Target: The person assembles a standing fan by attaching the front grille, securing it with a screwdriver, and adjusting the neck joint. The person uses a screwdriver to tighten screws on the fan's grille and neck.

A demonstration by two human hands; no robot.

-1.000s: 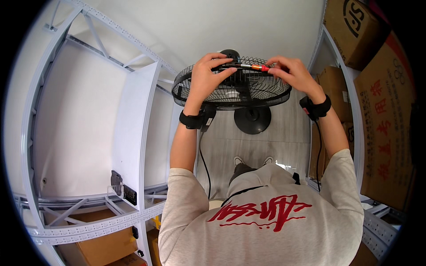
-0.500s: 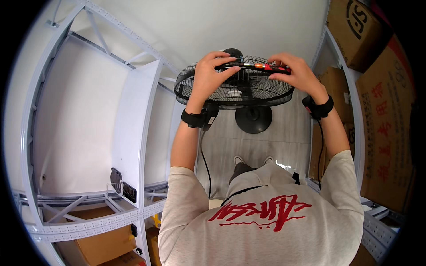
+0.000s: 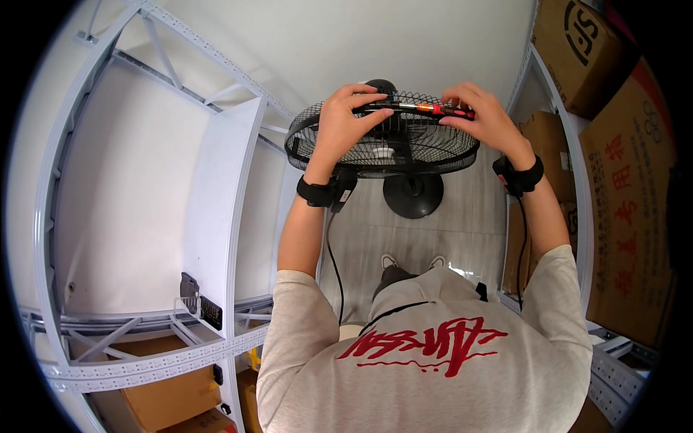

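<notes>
A screwdriver point(image 3: 424, 107) with a red and black handle lies level above the cage of a black pedestal fan point(image 3: 382, 151). My right hand point(image 3: 488, 121) is closed on its handle, thumb below and fingers above. At the other end my left hand point(image 3: 339, 124) pinches the dark shaft between thumb and fingers. The fan's wire cage spreads beneath both hands, and its round base point(image 3: 413, 196) stands on the floor. My left fingers hide the screwdriver's tip. Whether either hand touches the cage, I cannot tell.
White metal shelving point(image 3: 224, 216) rises on the left, with a cardboard box point(image 3: 173, 397) low down. On the right, shelves hold a large carton point(image 3: 624, 216) and a smaller one point(image 3: 581, 54). Dark cables point(image 3: 333, 260) hang from my wrist straps. A pale wall point(image 3: 433, 43) is ahead.
Almost nothing differs. My right fingers have shifted slightly on the handle, and the whole view has moved a little.
</notes>
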